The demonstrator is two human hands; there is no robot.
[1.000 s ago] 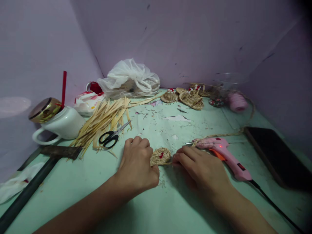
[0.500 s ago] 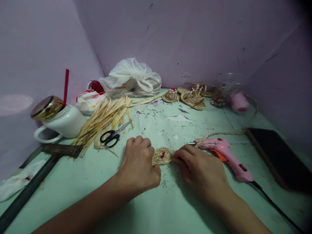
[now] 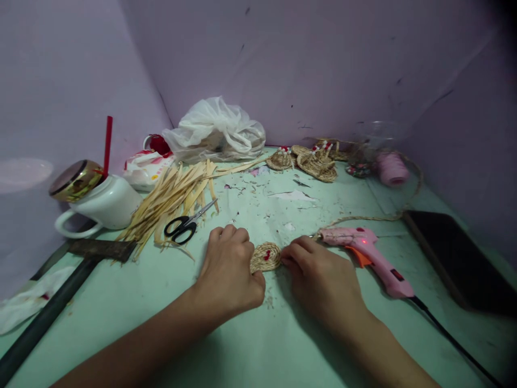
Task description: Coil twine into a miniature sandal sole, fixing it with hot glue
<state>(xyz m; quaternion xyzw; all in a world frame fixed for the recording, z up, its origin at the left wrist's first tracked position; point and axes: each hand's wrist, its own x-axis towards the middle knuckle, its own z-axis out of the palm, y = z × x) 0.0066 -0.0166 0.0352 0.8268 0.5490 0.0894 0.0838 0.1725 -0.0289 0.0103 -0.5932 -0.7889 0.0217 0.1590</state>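
Observation:
A small oval coil of braided straw (image 3: 273,261) with a red mark near its middle lies on the pale green table. My left hand (image 3: 230,267) is closed on the coil's left end, hiding that part. At the coil's right edge, my right hand (image 3: 319,272) pinches with thumb and fingers; the straw cord it seems to hold is mostly hidden by the fingers. Just beyond the right hand rests a pink hot glue gun (image 3: 351,237) with an orange trigger and a red light on. A straw cord (image 3: 363,218) runs behind it.
Black-handled scissors (image 3: 189,222) and loose straw strips (image 3: 173,188) lie left, near a hammer (image 3: 100,250) and a white mug (image 3: 111,205). Finished-looking straw pieces (image 3: 317,164), a plastic bag (image 3: 218,132) and pink thread (image 3: 391,170) stand at the back. A phone (image 3: 456,258) lies right.
My right hand has shifted slightly left along with the coil's right edge. The whole view has also drifted a little; my left hand keeps its grip.

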